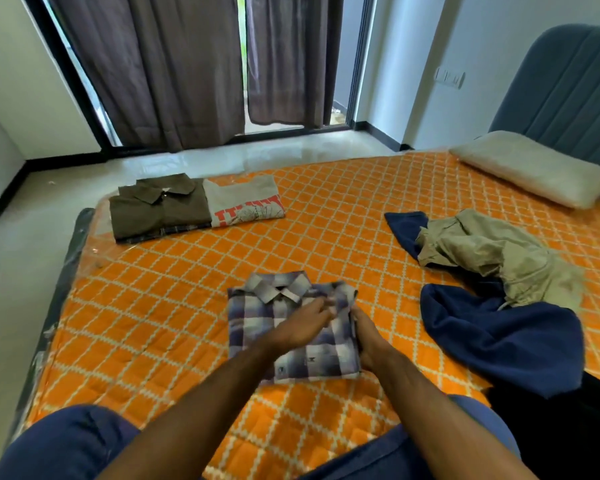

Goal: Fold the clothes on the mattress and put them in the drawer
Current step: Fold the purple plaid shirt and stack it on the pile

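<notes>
A folded blue and white plaid shirt (257,330) lies collar up on the orange quilted mattress (326,223), just in front of my knees. My left hand (303,322) lies on the shirt's middle and pinches a fold of its fabric near the upper right. My right hand (366,337) grips the shirt's right edge, its fingers tucked round the cloth. A folded brown shirt (153,213) and a folded grey T-shirt with red print (246,202) lie side by side at the far left corner. No drawer is in view.
Crumpled khaki trousers (492,254) lie on a loose navy garment (499,341) to the right. A pale pillow (534,168) rests by the blue-grey headboard (561,91). Beyond the mattress are a shiny floor and dark curtains (160,64) over a glass door.
</notes>
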A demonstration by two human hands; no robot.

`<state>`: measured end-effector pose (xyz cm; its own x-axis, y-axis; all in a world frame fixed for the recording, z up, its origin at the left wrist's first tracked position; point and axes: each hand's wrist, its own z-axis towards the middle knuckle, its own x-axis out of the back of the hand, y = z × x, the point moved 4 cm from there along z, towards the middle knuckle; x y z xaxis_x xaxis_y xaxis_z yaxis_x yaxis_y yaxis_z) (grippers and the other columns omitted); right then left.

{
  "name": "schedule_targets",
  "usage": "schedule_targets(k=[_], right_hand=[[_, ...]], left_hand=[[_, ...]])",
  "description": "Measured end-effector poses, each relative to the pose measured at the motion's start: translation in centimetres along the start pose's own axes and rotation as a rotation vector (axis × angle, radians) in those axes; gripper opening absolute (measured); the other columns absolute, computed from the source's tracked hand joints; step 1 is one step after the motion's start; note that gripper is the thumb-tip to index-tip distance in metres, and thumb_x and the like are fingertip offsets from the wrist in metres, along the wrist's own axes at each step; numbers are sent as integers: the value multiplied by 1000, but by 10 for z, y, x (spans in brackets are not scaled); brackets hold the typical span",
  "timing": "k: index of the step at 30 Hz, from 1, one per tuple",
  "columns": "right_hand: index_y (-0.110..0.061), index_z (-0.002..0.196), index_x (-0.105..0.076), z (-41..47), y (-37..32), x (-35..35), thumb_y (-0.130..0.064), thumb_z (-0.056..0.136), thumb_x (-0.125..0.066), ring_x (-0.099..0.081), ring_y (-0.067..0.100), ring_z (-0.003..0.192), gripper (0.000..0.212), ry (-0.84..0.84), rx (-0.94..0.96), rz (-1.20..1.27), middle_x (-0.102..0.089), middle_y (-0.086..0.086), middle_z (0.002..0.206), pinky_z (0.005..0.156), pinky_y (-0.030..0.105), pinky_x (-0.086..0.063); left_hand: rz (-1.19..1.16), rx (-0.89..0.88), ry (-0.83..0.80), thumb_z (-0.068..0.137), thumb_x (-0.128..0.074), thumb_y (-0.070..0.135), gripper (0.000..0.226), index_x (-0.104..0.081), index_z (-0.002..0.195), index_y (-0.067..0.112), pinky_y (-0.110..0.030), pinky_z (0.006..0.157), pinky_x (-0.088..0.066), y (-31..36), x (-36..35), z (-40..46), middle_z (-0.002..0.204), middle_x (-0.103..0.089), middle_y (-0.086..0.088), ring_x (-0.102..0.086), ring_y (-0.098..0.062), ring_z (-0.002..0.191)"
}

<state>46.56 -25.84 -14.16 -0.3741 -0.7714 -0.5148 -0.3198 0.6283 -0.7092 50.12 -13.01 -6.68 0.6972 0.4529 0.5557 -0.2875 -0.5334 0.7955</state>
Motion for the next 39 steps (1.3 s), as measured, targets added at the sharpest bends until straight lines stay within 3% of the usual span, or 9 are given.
schedule_targets(k=[4,7,9,13,19,24,29,33,39], right_hand=[[-11,131,-63,2,3,31,-63,102,-40,-71,33,111,64,32,-22,-178,-72,17,122,91,49,-57],[-14,146,-47,21,-1,30,-69,88,-63,-70,33,111,81,111,-5,-371,-67,13,132,89,52,-59],[-13,151,-31,37,4,40,-69,75,-77,-66,33,117,106,246,18,-514,-57,8,142,90,53,-59],[-22,143,-41,59,15,66,-68,70,-77,-66,29,116,93,351,91,-680,-62,3,135,94,54,-57],[-24,139,-54,45,11,53,-34,107,-47,-65,29,117,34,319,184,-684,-66,5,132,100,57,-52],[-25,132,-58,41,8,49,-56,104,-43,-72,28,107,45,290,66,-470,-73,6,121,95,54,-57],[-17,138,-56,36,3,40,-43,106,-49,-71,26,105,43,316,134,-556,-71,8,123,93,51,-58],[-15,127,-61,29,-13,16,-37,108,-46,-70,22,95,33,307,159,-560,-72,3,108,76,36,-57],[-15,124,-64,52,-60,-76,-38,107,-47,-72,22,97,32,146,273,-590,-73,3,108,81,40,-59]], left_hand=[[269,-135,517,92,-58,12,26,-62,114,25,-38,91,-46,-75,5,-38,126,-51,3,-50,-16,115],[80,310,853,88,-68,17,46,-53,131,15,-51,97,-45,-132,31,-60,136,-44,-13,-48,-35,121],[-205,505,763,94,-69,29,59,-43,144,10,-54,104,-43,-164,39,-58,144,-43,-17,-46,-40,128],[-662,353,555,99,-62,32,43,-51,136,12,-54,94,-54,-171,50,-42,130,-63,-10,-64,-31,113],[-482,399,501,96,-58,50,41,-59,127,23,-55,93,-55,-176,48,-17,120,-69,-4,-68,-27,104],[-238,596,528,102,-42,55,58,-59,129,6,-52,98,-50,-171,48,2,130,-60,-22,-59,-40,114],[-769,463,395,99,-63,31,28,-65,121,13,-42,73,-58,-143,53,-6,111,-72,-14,-70,-31,89],[-839,393,378,95,-68,31,36,-65,125,12,-37,65,-58,-138,66,-15,111,-74,-13,-73,-31,89],[-836,272,533,91,-74,30,38,-66,123,10,-37,67,-59,-132,149,-20,111,-75,-13,-74,-31,92]])
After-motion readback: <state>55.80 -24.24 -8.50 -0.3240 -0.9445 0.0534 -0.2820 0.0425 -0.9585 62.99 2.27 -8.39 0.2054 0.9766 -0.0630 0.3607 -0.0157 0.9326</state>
